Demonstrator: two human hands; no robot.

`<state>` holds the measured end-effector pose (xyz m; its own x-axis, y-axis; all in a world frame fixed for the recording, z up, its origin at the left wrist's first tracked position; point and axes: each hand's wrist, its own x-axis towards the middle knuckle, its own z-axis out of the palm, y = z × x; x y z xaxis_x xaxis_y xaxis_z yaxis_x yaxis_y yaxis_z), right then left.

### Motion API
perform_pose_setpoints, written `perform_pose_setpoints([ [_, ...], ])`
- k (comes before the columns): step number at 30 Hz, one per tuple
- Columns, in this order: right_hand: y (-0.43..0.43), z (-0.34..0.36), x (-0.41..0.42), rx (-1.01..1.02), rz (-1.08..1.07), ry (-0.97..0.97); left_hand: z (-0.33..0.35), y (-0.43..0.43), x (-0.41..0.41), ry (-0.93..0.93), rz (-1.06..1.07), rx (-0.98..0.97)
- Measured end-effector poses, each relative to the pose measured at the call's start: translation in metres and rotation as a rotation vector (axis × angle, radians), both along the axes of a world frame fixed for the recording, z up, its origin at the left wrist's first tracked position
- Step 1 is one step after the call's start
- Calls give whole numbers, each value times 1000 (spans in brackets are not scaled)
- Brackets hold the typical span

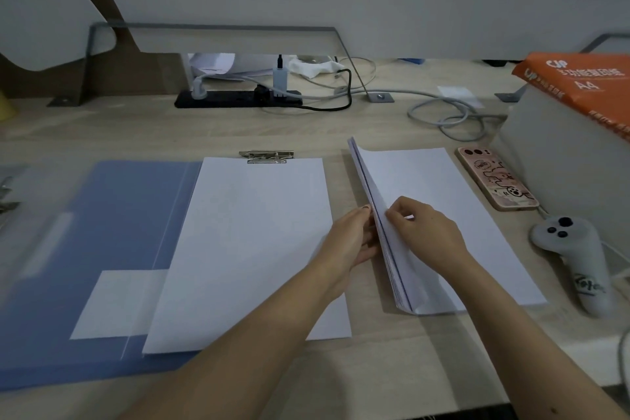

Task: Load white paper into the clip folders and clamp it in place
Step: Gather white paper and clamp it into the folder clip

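Note:
An open blue clip folder (112, 215) lies on the desk at the left. White paper (252, 242) covers its right half, with the metal clip (266, 157) at the paper's top edge. To the right sits a loose stack of white paper (453, 201). The stack's left edge is lifted off the desk. My left hand (354, 239) holds that raised edge from the left, fingers under it. My right hand (422, 232) pinches the top sheets from above.
A phone in a pink case (496, 179) and a grey controller (572, 256) lie right of the stack. An orange A4 ream (586, 85) rests on a grey box at far right. A black power strip (238, 99) and cables (446, 116) run along the back.

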<state>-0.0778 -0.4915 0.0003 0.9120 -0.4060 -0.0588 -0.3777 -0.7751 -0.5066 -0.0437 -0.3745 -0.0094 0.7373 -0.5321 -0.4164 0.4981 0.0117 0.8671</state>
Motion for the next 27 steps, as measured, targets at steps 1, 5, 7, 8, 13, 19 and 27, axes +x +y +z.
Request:
perform_pose_setpoints([
  [1, -1, -1, 0, -9, 3, -2, 0, 0, 0, -22, 22, 17],
  [5, 0, -2, 0, -36, 0, 2, 8, -6, -1, -285, 127, 187],
  [7, -1, -4, 0, -28, -18, -10, 12, -13, 0, -255, 62, 263],
  [8, -1, -5, 0, -19, -29, -14, 12, -16, 1, -230, 16, 337],
  [13, -3, -5, -3, 62, -55, -8, 2, -29, 5, -140, -54, 477],
  [19, -15, 6, -9, 315, -92, -106, 3, -28, 9, -273, -27, 444],
  [27, -21, 32, -9, 456, -274, -299, 44, 67, 37, -375, 132, 180],
])
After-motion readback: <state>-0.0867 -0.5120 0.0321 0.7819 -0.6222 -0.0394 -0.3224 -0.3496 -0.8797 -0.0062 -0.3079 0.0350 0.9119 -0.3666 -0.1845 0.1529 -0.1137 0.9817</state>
